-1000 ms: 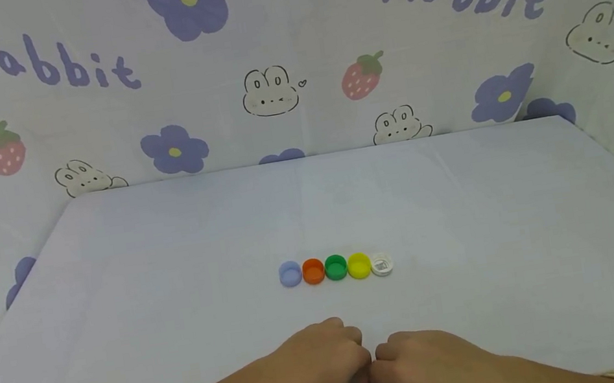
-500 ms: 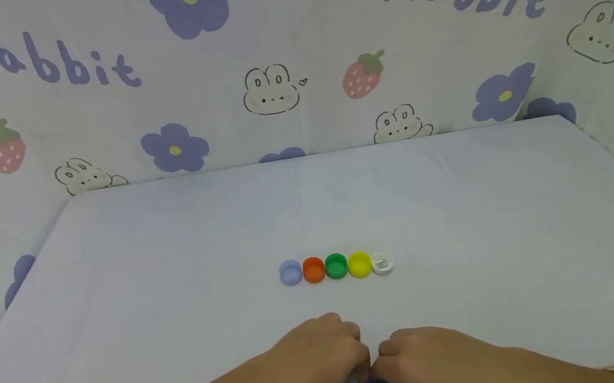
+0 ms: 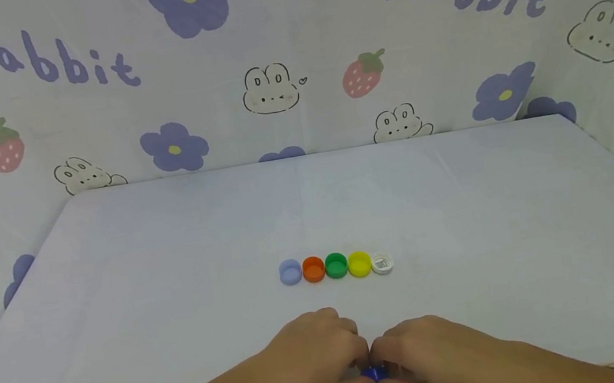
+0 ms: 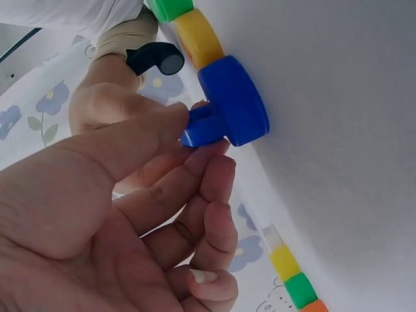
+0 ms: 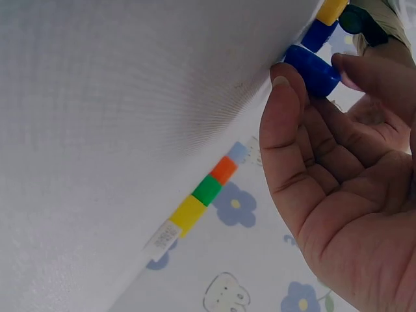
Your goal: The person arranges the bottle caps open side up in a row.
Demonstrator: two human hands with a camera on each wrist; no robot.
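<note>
Fingertips of my left hand [image 3: 314, 367] and right hand [image 3: 436, 356] meet at a small blue bottle cap [image 3: 374, 374] near the front of the table. In the left wrist view, my left thumb and fingers pinch this blue cap from one side. The right wrist view has my right thumb and index finger holding it from the other. A second blue cap [image 4: 234, 101] stands close beside it, in line with a yellow cap [image 4: 199, 39] and a green cap [image 4: 170, 8]. From the head, the yellow one shows red print and is partly cut off.
Farther in on the white table [image 3: 174, 249], a row of touching caps runs left to right: pale blue [image 3: 290, 272], orange [image 3: 313, 270], green [image 3: 336, 266], yellow [image 3: 360, 264] and white [image 3: 382, 263]. A printed cloth [image 3: 308, 34] hangs behind the table.
Both hands have moved slightly farther from the body with the blue cap, which has tilted. A yellow cap and part of another blue one now show below the hands.
</note>
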